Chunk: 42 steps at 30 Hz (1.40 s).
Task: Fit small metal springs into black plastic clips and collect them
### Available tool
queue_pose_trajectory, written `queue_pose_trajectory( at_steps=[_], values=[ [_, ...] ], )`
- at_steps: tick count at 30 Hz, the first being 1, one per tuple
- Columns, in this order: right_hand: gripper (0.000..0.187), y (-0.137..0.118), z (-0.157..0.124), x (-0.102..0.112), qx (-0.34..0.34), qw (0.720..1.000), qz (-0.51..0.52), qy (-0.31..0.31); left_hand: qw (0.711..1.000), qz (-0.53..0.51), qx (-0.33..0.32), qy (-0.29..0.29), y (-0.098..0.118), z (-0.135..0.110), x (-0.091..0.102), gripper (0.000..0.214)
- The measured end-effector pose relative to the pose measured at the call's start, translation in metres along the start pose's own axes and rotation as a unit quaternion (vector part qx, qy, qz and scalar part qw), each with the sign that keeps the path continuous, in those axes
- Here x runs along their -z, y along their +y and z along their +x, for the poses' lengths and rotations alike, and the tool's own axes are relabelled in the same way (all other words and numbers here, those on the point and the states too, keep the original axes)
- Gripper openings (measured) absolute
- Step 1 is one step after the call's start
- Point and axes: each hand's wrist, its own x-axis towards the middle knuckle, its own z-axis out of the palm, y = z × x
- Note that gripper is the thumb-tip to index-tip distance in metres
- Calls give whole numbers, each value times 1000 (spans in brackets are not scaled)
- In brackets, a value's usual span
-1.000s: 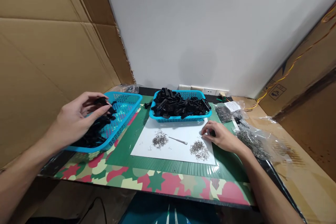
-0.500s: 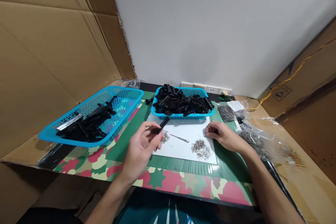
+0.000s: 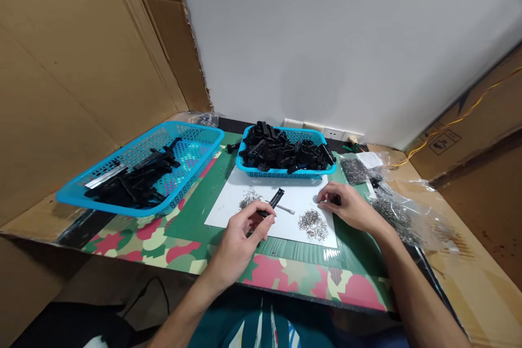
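The left hand (image 3: 240,236) pinches a slim black plastic part (image 3: 272,204) between thumb and fingers (image 3: 267,207), just above the white sheet (image 3: 228,207) on the tabletop (image 3: 196,212). The part's long axis runs diagonally from the hand, and its free end points up and right toward the full blue basket (image 3: 285,174). A thin metal pin (image 3: 287,210) lies just beside it, between two heaps of small wire pieces (image 3: 312,223). The right hand (image 3: 346,207) rests at the sheet's right edge with its fingers curled over something dark; I cannot tell whether they grip it.
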Motion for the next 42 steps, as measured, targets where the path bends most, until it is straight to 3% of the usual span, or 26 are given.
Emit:
queue_pose_trajectory(
  at_steps=[17,23,28,37,42],
  values=[
    [15,-4,-3,4,-15,1000,-3,0,1000,21,-4,-9,1,-3,0,24],
    [15,-5,-3,6,-9,998,48,28,1000,14,-7,-11,3,-3,0,24],
    [14,-19,0,-5,48,985,155,64,999,30,-29,-20,6,0,-4,22],
    [15,-47,-1,-37,30,939,332,84,999,12,-33,-19,13,5,-25,24],
    [12,-52,-2,-51,45,932,350,76,999,23,-47,4,15,4,-33,21]
  ],
)
